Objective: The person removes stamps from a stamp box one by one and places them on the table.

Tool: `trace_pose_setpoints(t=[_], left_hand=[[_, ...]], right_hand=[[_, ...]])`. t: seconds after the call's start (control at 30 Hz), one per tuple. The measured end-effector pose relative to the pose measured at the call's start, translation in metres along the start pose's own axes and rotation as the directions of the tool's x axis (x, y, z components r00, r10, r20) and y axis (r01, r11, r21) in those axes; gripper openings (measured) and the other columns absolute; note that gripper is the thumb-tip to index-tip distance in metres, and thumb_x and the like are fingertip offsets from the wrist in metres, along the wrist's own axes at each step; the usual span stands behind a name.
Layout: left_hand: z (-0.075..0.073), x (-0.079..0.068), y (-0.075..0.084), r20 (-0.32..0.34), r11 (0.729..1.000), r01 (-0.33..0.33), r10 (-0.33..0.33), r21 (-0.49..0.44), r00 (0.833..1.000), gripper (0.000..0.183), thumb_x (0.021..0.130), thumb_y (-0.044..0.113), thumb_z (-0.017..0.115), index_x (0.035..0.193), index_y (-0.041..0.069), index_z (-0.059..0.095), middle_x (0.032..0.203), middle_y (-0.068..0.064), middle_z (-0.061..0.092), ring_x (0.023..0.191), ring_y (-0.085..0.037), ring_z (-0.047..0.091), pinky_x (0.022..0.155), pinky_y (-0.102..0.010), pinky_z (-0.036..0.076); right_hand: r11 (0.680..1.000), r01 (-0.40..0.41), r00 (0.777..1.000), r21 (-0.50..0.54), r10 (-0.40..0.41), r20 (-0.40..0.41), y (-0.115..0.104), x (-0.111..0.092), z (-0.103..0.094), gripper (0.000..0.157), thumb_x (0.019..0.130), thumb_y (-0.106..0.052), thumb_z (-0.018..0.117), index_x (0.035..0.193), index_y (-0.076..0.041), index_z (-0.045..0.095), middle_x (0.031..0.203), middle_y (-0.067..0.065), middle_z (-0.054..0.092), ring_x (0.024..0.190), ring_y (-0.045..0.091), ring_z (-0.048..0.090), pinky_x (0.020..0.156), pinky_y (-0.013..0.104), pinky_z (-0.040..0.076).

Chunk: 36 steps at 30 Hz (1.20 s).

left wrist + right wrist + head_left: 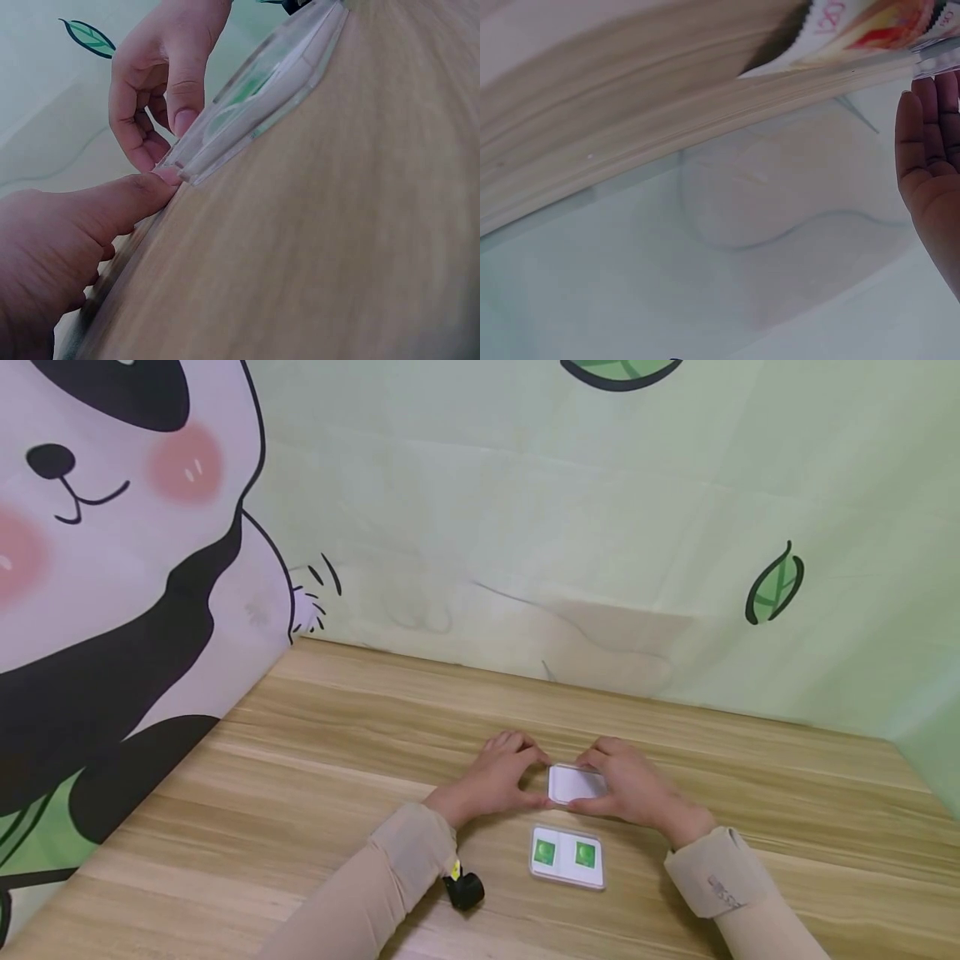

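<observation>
Case point(573, 783) — white-faced — lies between left grip point(504, 774) and right grip point(630, 783).

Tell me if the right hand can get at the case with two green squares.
Probably yes: nothing seems to lie between the right hand and that nearer case, though the hand grips the white case.

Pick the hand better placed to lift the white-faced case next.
Right hand, probably: in the head view it reaches over the white-faced case, spanning its near and far edges, while the left hand sits at its left-end corners.
</observation>
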<state>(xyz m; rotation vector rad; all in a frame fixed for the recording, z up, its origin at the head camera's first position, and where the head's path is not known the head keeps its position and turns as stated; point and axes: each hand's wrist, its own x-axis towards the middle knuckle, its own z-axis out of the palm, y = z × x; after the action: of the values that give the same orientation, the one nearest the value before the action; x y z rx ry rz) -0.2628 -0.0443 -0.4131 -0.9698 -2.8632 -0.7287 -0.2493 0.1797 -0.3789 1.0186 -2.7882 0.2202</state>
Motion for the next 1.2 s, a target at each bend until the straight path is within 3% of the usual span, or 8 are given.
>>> trace_pose_setpoints(t=[1.2], left_hand=[[0.0006, 0.0006, -0.0015, 0.002, 0.999, 0.008, -0.008, -0.032, 1.000, 0.055, 0.080, 0.046, 0.074, 0.124, 0.017, 0.061, 0.127, -0.003, 0.051, 0.124, -0.020, 0.041, 0.112, -0.039, 0.027]], right_hand=[[0.999, -0.035, 0.999, 0.020, 0.034, 0.037, -0.0041, 0.0046, 0.0014, 0.050, 0.076, -0.047, 0.076, 0.106, -0.007, 0.068, 0.103, 0.005, 0.061, 0.091, 0.017, 0.055, 0.079, 0.035, 0.048]])
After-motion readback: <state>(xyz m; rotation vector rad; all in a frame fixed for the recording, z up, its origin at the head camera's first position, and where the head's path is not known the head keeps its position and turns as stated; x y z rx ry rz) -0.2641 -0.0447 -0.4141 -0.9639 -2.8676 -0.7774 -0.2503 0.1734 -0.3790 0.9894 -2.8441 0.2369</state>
